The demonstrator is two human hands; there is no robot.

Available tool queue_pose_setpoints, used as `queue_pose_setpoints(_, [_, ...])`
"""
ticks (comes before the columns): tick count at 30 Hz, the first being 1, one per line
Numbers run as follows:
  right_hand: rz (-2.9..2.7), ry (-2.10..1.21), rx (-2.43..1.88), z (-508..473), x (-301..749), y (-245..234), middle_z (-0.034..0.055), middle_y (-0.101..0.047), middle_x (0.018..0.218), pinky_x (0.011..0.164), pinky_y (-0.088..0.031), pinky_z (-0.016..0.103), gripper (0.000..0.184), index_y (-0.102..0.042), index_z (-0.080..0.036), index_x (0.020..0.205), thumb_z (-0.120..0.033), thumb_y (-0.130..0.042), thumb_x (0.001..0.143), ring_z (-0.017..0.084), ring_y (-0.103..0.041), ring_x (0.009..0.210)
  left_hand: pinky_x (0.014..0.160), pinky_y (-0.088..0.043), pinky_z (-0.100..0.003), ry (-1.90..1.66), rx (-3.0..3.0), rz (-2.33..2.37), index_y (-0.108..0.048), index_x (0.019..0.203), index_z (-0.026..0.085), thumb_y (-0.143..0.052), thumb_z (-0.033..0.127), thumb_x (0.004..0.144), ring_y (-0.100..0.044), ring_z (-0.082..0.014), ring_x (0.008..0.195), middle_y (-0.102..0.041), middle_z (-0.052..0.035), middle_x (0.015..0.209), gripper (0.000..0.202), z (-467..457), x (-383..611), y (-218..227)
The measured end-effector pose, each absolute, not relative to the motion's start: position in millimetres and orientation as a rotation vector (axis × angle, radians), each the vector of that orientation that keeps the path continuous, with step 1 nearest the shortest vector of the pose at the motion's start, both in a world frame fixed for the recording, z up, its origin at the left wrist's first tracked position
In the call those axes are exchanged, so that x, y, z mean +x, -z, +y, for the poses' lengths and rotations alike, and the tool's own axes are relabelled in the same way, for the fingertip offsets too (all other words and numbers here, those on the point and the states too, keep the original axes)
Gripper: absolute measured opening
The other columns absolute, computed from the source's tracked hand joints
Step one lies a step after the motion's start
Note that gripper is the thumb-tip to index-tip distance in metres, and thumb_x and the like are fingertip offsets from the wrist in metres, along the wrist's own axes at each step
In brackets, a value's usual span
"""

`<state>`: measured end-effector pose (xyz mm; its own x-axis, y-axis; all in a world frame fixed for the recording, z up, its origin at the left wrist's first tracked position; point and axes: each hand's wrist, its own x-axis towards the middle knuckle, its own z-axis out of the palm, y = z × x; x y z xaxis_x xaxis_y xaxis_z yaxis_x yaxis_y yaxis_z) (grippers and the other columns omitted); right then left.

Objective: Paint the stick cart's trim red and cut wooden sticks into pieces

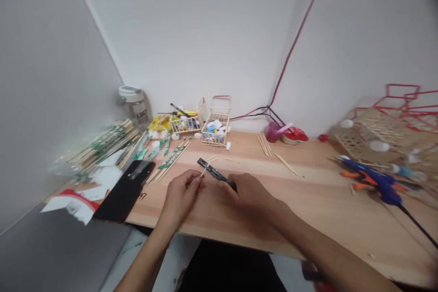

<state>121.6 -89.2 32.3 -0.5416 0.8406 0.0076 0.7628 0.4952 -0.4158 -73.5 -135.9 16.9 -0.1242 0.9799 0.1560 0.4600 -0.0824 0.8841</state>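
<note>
The left hand [180, 195] pinches a stick [203, 174]; the right hand [251, 195] is clamped on a black tool [214, 172]. Both are right of the phone [123, 194], with stick and tool crossing.

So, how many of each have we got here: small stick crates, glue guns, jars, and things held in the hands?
Small stick crates: 2
Blue glue gun: 1
Lidded jar: 1
Black cutting tool, in the right hand: 1
Thin stick, in the left hand: 1
Total: 6
</note>
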Motion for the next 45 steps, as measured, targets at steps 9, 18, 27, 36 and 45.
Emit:
queue_pose_setpoints(9, [-2.536,-0.43,-1.4,-90,144,-32,0.0106,-0.072,0.082,0.058,-0.032,0.028,0.05,-0.067,-0.016,0.081,-0.056,-0.039,0.092,0.02,-0.063,0.069,0.068,-0.047,-0.026,-1.133,1.543,1.585,-0.071,0.089,0.017,-0.058,0.035,0.079,-0.065,-0.02,0.077,-0.073,-0.0042,0.082,0.025,-127,-60,-16])
queue_pose_setpoints(18, [-2.489,-0.408,-1.412,-84,161,-28,0.0091,-0.072,0.083,0.06,-0.032,0.028,0.05,-0.067,-0.017,0.084,-0.057,-0.038,0.092,0.019,-0.063,0.071,0.075,-0.048,-0.027,-1.136,1.572,1.568,-0.071,0.093,0.016,-0.06,0.036,0.079,-0.066,-0.0214,0.085,-0.074,-0.0051,0.092,0.027,-112,-48,-13])
queue_pose_setpoints(27, [-2.532,-0.343,-1.403,-85,166,-28,0.0094,-0.072,0.08,0.056,-0.028,0.028,0.053,-0.066,-0.017,0.08,-0.057,-0.035,0.092,0.02,-0.062,0.067,0.069,-0.045,-0.025,-1.033,1.615,1.555,-0.07,0.087,0.017,-0.056,0.037,0.082,-0.064,-0.0195,0.077,-0.072,-0.0033,0.083,0.025,-114,-45,-16])
queue_pose_setpoints(36, [-2.589,-0.261,-1.41,-86,164,-22,0.0102,-0.072,0.078,0.055,-0.022,0.029,0.055,-0.067,-0.016,0.078,-0.058,-0.033,0.092,0.02,-0.061,0.064,0.068,-0.045,-0.025,-0.948,1.649,1.627,-0.069,0.084,0.019,-0.054,0.043,0.083,-0.063,-0.0194,0.077,-0.071,-0.0017,0.081,0.029,-117,-53,-9])
queue_pose_setpoints(45, [-2.192,-0.457,-1.54,-72,169,-19,0.0015,-0.06,0.061,0.053,-0.022,0.025,0.053,-0.053,-0.018,0.067,-0.064,-0.036,0.089,0.013,-0.049,0.057,0.072,-0.047,-0.023,-1.298,1.534,1.513,-0.07,0.081,0.019,-0.069,0.041,0.072,-0.06,-0.0178,0.085,-0.067,-0.0045,0.091,0.023,-112,-62,-22])
